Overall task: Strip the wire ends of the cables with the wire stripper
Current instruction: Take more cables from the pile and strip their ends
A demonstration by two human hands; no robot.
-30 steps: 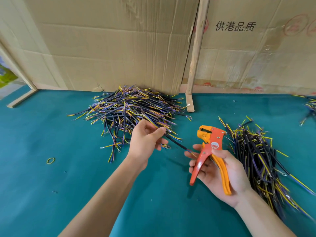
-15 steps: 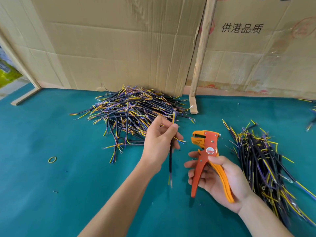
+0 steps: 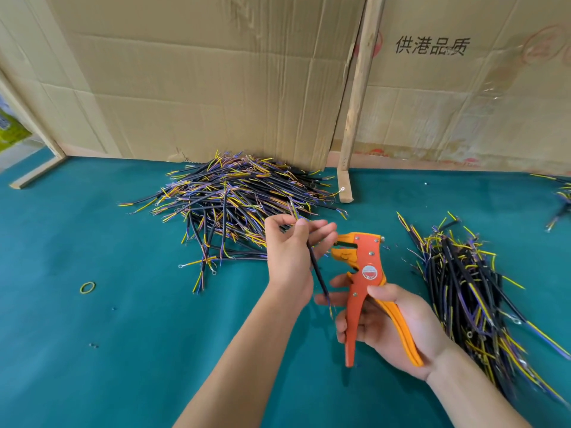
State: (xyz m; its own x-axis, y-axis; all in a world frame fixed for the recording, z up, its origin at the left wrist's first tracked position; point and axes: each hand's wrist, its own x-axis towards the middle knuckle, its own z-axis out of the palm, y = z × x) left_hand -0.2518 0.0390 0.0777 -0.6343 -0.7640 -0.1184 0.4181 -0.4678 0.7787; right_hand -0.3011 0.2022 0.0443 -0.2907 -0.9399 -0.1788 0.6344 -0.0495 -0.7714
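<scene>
A: Cable (image 3: 315, 267), black, one piece: pinched in left hand (image 3: 290, 257) between thumb and fingers, held above the desk (image 3: 123, 350). Hangs slanted down toward the right palm; yellow and purple wire ends stick up past the fingertips.

B: Wire stripper (image 3: 366, 279)?

A: Orange, gripped in right hand (image 3: 392, 325), fingers curled round the red handle, yellow handle lying against the palm. Handles spread. Head points up and left, just beside the left fingers. Cannot tell whether cable and head touch.

B: Other cables?

A: Large pile (image 3: 234, 199) behind the left hand, against the cardboard (image 3: 200, 88). Second pile (image 3: 463, 288) right of the stripper. Few more at far right edge (image 3: 560, 196).

B: Else on desk?

A: Yellow rubber band (image 3: 87, 287) at left, well apart. Wooden post (image 3: 355, 97) standing between cardboard sheets.
</scene>
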